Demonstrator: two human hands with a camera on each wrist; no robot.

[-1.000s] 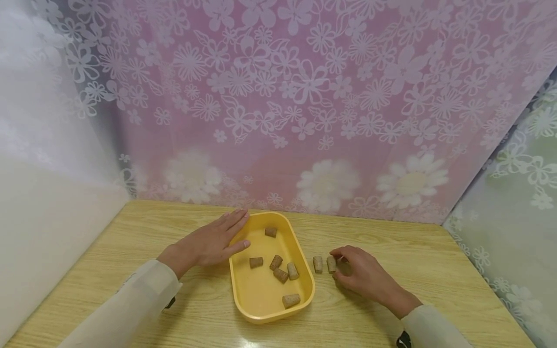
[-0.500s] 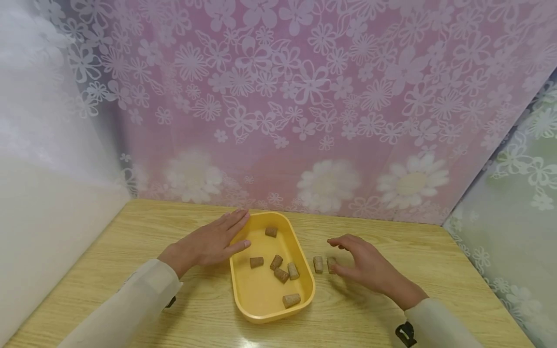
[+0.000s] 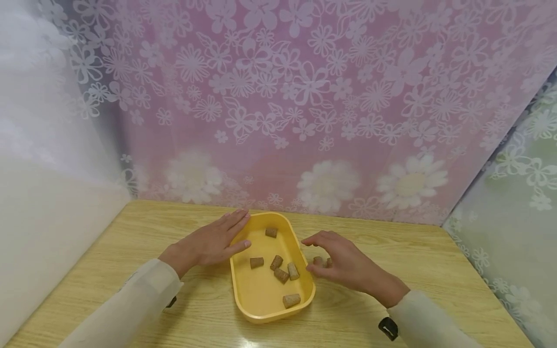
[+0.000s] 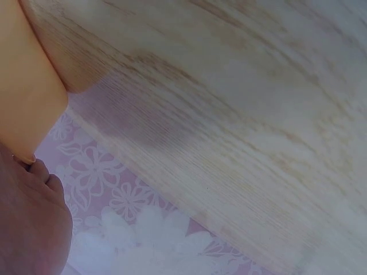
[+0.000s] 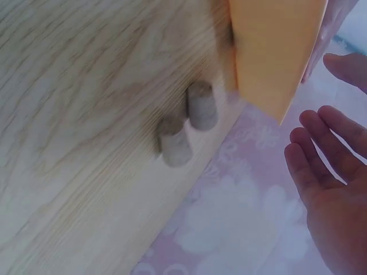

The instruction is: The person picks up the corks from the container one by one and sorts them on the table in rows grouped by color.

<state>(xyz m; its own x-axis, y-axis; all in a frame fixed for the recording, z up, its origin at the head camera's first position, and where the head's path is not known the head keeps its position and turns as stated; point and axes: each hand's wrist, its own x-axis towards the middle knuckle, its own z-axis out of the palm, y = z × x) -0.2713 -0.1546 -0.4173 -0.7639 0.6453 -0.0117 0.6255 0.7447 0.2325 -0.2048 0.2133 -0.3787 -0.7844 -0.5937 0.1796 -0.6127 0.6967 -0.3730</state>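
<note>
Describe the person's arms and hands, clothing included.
The left sleeve and right sleeve are long, loose and cream. A black fitting shows by the right one, a smaller dark piece by the left; their nature is unclear. The left grip and right grip are ungloved.

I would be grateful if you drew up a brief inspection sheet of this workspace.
Surface: wood-grained table, glare at the near side
Job's things: yellow tray holding six corks; two more corks on the table, right of the tray
Clutter: nothing seen
Left hand: at the tray's left rim, thumb reaching over it
Right hand: near the right rim, thumb and fingers apart, nothing seen in it
Cables: nothing seen
Surroundings: pink floral backdrop behind
</note>
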